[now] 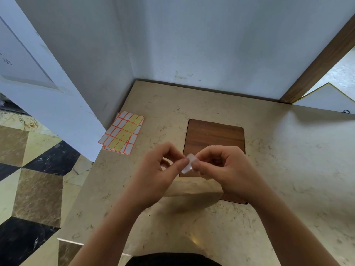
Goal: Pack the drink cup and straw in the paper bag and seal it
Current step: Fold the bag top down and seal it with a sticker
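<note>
My left hand [159, 169] and my right hand [222, 167] meet above the counter, and both pinch a small white sticker [189, 163] between their fingertips. The sticker is slightly curled. Directly below my hands stands a tan paper bag [192, 191], seen from above and partly hidden by my hands and wrists. Its top looks folded over. I see no drink cup or straw; whether they are inside the bag I cannot tell.
A sheet of red-edged white and yellow labels [123, 132] lies at the counter's far left by the wall. A brown wooden board [215, 135] is set into the beige marble counter [288, 169] behind the bag. White walls close off the back.
</note>
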